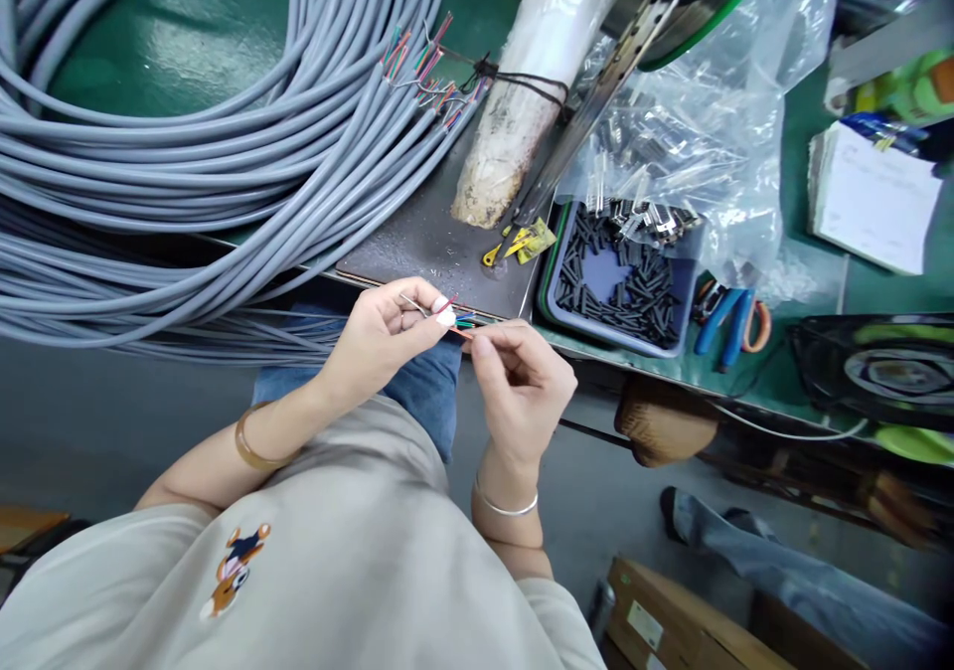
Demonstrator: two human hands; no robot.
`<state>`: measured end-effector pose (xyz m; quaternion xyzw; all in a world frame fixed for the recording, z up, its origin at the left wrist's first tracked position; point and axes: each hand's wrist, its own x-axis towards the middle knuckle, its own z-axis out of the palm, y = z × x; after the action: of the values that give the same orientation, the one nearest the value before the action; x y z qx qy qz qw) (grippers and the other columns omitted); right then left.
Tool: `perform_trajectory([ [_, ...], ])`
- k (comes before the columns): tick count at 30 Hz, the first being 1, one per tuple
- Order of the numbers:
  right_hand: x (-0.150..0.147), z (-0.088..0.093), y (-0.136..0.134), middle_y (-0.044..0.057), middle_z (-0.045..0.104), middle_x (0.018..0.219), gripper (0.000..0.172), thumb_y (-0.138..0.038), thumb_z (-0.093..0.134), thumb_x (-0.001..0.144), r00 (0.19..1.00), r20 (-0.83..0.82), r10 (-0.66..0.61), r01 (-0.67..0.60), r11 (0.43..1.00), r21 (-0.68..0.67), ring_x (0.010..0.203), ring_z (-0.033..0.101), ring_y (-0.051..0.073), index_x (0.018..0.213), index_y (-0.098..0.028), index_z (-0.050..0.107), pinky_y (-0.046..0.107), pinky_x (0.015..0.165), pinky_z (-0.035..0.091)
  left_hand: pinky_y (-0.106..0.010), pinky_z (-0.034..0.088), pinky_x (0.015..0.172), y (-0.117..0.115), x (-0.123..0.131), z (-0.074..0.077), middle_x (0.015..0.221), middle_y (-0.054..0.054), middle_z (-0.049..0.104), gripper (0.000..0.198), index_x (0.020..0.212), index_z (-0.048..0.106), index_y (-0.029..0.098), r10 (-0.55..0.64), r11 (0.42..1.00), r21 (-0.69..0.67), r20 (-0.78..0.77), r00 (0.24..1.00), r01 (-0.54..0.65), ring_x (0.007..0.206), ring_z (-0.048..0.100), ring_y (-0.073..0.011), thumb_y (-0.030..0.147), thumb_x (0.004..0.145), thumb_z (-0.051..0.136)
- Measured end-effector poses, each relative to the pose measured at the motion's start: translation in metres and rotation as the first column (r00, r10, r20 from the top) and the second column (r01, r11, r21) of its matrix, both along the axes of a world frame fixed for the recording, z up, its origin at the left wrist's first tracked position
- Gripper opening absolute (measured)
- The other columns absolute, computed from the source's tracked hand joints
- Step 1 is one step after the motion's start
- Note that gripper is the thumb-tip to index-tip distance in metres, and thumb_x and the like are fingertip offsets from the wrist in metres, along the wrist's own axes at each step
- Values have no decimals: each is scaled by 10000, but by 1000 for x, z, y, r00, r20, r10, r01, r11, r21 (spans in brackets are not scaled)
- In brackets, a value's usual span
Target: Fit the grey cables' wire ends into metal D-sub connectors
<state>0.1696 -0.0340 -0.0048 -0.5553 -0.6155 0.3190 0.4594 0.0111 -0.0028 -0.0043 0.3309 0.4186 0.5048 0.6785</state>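
Hands (377, 337) w/ col. wires (463, 332) btwn

The left hand (388, 337) pinched thin, multicoloured wires (465, 324), while the right hand (522, 377) gripped a thin orange-red wire (463, 333) just beside it. Thick, round grey cables (224, 143) looped across the glossy green surface (179, 34) at left; at right, a blue-violet plastic bin (618, 339) held short black tubes (648, 297) near a blue-handled tool (735, 324).

The left hand (377, 337), thumb pressed to its curled fingers, sits just beside the right hand (528, 380), likewise pinching.
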Motion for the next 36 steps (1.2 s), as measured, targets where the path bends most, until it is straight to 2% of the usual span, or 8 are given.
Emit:
perform_trajectory([
  [6, 4, -6, 5, -5, 739, 896, 199, -149, 757, 894, 983, 179, -46, -16, 944, 331, 587, 548, 91, 1022, -301, 759, 254, 507, 397, -203, 190, 423, 1, -4, 0, 559, 83, 430, 296, 745, 598, 171, -137, 987, -77, 76, 988, 142, 447, 240, -24, 344, 728, 838],
  [9, 4, -6, 5, 17, 732, 886, 136, -172, 706, 935, 963, 269, -25, -71, 938, 340, 716, 658, 135, 1001, -286, 738, 265, 576, 487, -211, 212, 435, 1, -4, 0, 577, 72, 460, 318, 726, 592, 171, -151, 986, -59, 52, 987, 154, 454, 268, -28, 358, 720, 849],
  [13, 5, -1, 7, 7, 665, 788, 103, -280, 624, 995, 999, 33, 16, -23, 978, 206, 687, 639, 140, 904, -250, 663, 259, 547, 472, -209, 251, 457, -1, -4, -3, 610, 45, 520, 269, 726, 628, 162, -115, 993, -38, -5, 993, 115, 489, 346, -42, 310, 718, 852],
  [16, 10, 6, 9, -42, 543, 638, 200, -403, 647, 976, 971, -194, -138, 186, 950, 251, 484, 509, 102, 852, -247, 629, 244, 442, 363, -200, 290, 480, -1, -4, -4, 652, 22, 575, 212, 714, 638, 157, -52, 999, -8, -7, 999, 52, 519, 401, -46, 256, 733, 824],
  [20, 13, 12, 2, -38, 539, 598, 224, -435, 622, 972, 949, -138, -285, 315, 893, 321, 392, 438, 96, 898, -246, 716, 268, 391, 297, -201, 328, 493, 0, -3, -5, 656, 13, 592, 192, 694, 646, 161, -14, 1000, 20, -36, 999, 15, 549, 440, -60, 242, 716, 819],
  [24, 12, 13, -7, -19, 640, 654, 194, -277, 633, 978, 971, 105, -214, 172, 934, 314, 499, 562, 121, 1116, -303, 767, 282, 468, 388, -211, 333, 492, -1, -3, -5, 630, 16, 570, 198, 678, 643, 167, -15, 999, 29, -68, 998, 17, 548, 428, -68, 256, 706, 818],
  [29, 12, 9, -1, -31, 620, 620, 277, -250, 620, 992, 902, 427, -69, -63, 956, 287, 495, 481, 102, 1225, -312, 756, 267, 518, 401, -196, 314, 465, -2, -4, -4, 596, 34, 537, 212, 704, 660, 157, -71, 997, 13, -63, 995, 72, 512, 397, -58, 250, 691, 851],
  [36, 13, 12, -3, -61, 625, 626, 246, -176, 626, 975, 944, 327, -43, -80, 932, 353, 453, 491, 83, 1157, -289, 748, 244, 463, 372, -148, 404, 513, 0, -4, -4, 638, 28, 618, 198, 672, 697, 150, 27, 996, 85, 2, 1000, -27, 557, 499, -50, 178, 667, 893],
])
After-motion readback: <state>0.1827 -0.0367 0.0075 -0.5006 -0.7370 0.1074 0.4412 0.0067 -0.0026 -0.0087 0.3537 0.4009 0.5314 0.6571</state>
